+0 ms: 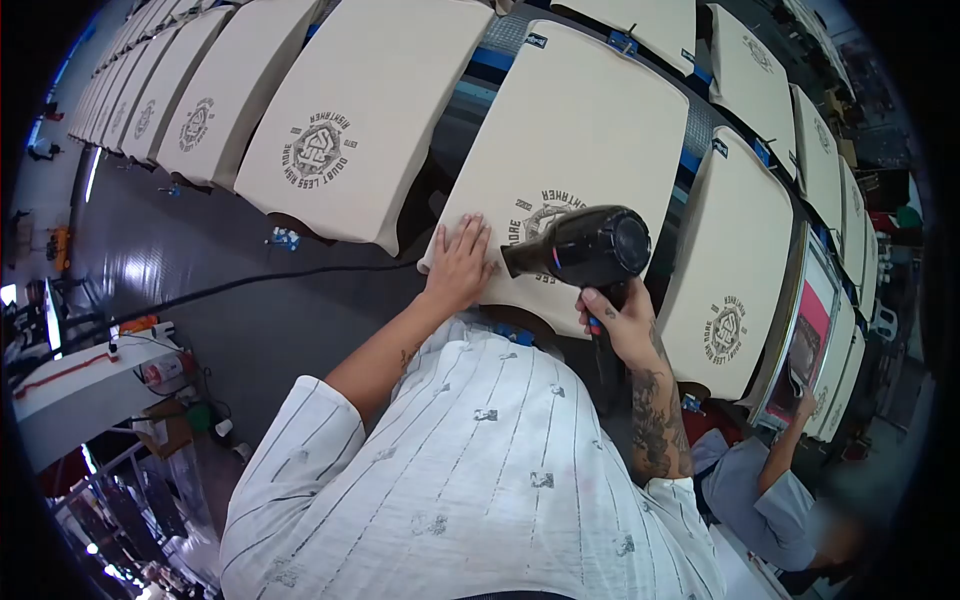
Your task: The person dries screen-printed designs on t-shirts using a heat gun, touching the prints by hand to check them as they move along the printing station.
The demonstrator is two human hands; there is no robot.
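Observation:
A black hair dryer (590, 245) is gripped by its handle in my right hand (622, 318), fingers wrapped round it. Its nozzle points left, over the cream fabric panel (600, 110) in front of me. Part of the dark round print (548, 208) on that panel is hidden behind the dryer. My left hand (462, 258) lies flat on the panel's lower left part, fingers stretched out, close to the nozzle and holding nothing.
Several cream panels with the same print, such as one on the left (340, 120) and one on the right (735, 270), line both sides. A black cable (250, 278) runs leftward. At the right, a co-worker's hand (806, 402) touches a framed screen (800, 340).

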